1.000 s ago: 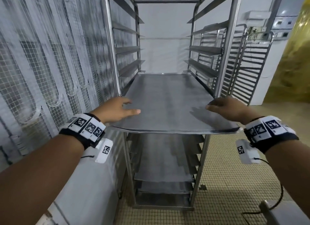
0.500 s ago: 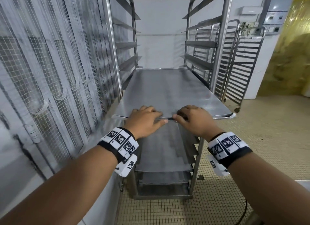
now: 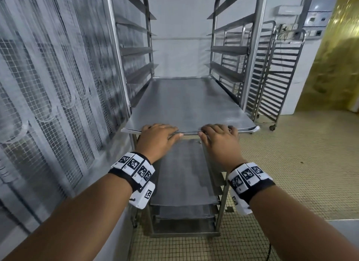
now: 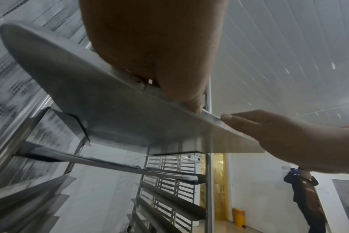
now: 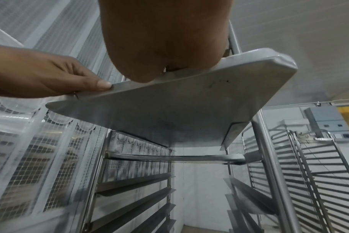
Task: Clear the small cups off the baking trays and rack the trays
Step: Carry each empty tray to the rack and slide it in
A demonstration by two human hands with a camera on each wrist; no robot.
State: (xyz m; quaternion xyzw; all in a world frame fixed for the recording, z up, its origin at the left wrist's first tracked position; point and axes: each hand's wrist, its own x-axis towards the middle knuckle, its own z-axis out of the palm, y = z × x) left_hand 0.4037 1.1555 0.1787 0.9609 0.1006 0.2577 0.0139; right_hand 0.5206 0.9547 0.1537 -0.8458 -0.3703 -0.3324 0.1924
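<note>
A bare grey baking tray [image 3: 186,103] lies on a middle pair of runners in the steel rack [image 3: 116,66]; its near edge sticks out a little. My left hand [image 3: 157,136] and right hand [image 3: 219,138] sit side by side at the middle of that edge. Their fingers lie on top of the tray and the thumbs press along the rim. From below, the tray [image 4: 110,113] shows no fingers under it, with my left hand [image 4: 149,47] above and my right hand [image 4: 279,135] beside. The right wrist view shows the same tray [image 5: 179,110]. No cups are in view.
More trays [image 3: 182,173] fill the lower runners; the upper runners hold nothing. A wire-mesh wall [image 3: 48,85] stands close on the left. A second rack [image 3: 272,76] and a yellow strip curtain [image 3: 334,56] are at the right. A person [image 4: 305,193] stands on the tiled floor [image 3: 291,163].
My hands have moved from the tray's two near corners to the middle of its near edge. The tray has slid deeper into the rack.
</note>
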